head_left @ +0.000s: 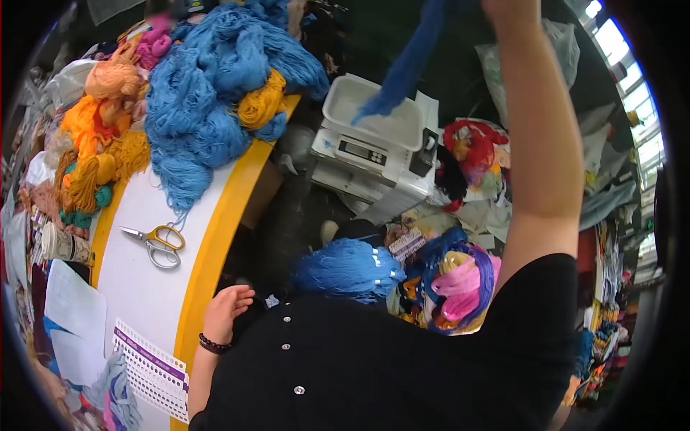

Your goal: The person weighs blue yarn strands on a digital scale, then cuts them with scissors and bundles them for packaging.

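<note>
My right arm is raised, and my right hand (503, 8) is mostly cut off at the top edge. From it hangs a blue yarn hank (413, 61), slightly blurred, with its lower tip in or just above a white plastic tray (338, 108) on a digital scale (363, 153). My left hand (230, 305), with a dark bead bracelet at the wrist, hovers by the table's yellow edge; its fingers are loosely extended and nothing shows in them. Beyond it on the white table lies a pair of scissors (164, 244) with one yellow handle. A big heap of blue yarn (208, 79) covers the table's far end.
Orange and mustard yarn (93, 144) is piled along the left. A printed card (151, 370) and paper sheets (75, 316) lie near the front left. A blue yarn bundle (345, 269) and pink yarn (463, 287) sit in front of my body. Plastic bags (564, 54) hang at right.
</note>
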Action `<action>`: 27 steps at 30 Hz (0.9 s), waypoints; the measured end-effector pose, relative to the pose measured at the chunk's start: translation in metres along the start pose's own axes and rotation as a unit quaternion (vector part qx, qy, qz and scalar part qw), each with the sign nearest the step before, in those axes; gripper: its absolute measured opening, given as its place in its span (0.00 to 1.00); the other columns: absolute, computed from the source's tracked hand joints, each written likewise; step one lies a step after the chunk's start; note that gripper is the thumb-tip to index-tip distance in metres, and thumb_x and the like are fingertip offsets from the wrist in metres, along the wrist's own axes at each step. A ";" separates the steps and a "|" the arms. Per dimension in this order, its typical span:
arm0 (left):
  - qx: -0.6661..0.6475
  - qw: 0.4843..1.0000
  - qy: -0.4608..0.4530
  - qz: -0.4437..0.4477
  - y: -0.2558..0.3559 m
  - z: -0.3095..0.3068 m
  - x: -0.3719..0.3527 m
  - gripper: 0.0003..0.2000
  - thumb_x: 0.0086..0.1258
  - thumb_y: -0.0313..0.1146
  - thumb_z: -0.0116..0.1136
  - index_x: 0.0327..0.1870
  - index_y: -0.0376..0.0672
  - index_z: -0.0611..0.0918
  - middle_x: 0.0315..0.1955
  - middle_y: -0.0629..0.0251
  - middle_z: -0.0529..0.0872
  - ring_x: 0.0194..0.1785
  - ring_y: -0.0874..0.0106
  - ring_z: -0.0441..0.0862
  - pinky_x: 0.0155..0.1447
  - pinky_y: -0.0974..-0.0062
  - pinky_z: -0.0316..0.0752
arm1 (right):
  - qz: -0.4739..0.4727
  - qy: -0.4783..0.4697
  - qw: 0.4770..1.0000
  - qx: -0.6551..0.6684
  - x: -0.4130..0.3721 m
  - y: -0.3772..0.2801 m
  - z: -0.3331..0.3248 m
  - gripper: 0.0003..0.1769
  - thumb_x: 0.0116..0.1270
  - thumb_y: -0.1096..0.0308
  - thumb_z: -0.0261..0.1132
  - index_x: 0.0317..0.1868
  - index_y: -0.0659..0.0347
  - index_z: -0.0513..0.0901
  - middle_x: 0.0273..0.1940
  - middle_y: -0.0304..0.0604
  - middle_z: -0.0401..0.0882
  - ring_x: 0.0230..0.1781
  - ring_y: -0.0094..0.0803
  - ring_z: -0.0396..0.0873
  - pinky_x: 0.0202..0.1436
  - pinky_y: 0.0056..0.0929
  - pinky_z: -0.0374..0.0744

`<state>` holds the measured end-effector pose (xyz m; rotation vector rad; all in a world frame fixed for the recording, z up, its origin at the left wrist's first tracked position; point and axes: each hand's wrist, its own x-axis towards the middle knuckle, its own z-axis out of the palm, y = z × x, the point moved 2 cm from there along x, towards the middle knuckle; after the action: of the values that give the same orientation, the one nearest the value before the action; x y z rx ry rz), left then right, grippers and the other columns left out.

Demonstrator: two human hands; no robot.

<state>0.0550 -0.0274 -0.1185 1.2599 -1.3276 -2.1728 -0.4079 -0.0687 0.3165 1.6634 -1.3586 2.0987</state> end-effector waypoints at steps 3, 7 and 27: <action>0.029 0.999 0.002 -0.019 0.010 0.005 0.000 0.15 0.77 0.37 0.45 0.54 0.37 0.78 0.46 0.61 0.85 0.47 0.76 0.81 0.52 0.79 0.74 | 0.080 -0.001 0.990 -0.119 -0.053 0.079 -0.018 0.11 0.69 0.62 0.59 0.29 0.57 0.75 0.21 0.32 0.70 0.19 0.22 0.66 0.24 0.23 0.65; 0.023 0.999 -0.026 0.009 0.037 0.004 0.015 0.13 0.75 0.33 0.49 0.53 0.36 0.79 0.47 0.62 0.84 0.46 0.76 0.81 0.51 0.79 0.76 | 0.202 -0.140 0.927 -0.282 -0.117 0.242 -0.062 0.14 0.63 0.59 0.60 0.33 0.62 0.81 0.27 0.46 0.81 0.30 0.36 0.80 0.36 0.32 0.76; 0.549 0.757 0.311 0.171 0.309 -0.091 0.270 0.24 0.51 0.46 0.67 0.49 0.46 0.84 0.50 0.52 0.83 0.56 0.55 0.79 0.65 0.59 0.67 | 0.224 -0.091 0.900 -0.362 -0.418 0.109 -0.047 0.17 0.57 0.71 0.68 0.48 0.62 0.80 0.53 0.50 0.79 0.57 0.48 0.74 0.62 0.40 0.70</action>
<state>-0.0816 -0.4130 -0.0208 1.6436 -2.2844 -0.4501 -0.3472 0.0689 -0.0915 1.3121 -2.3795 1.2970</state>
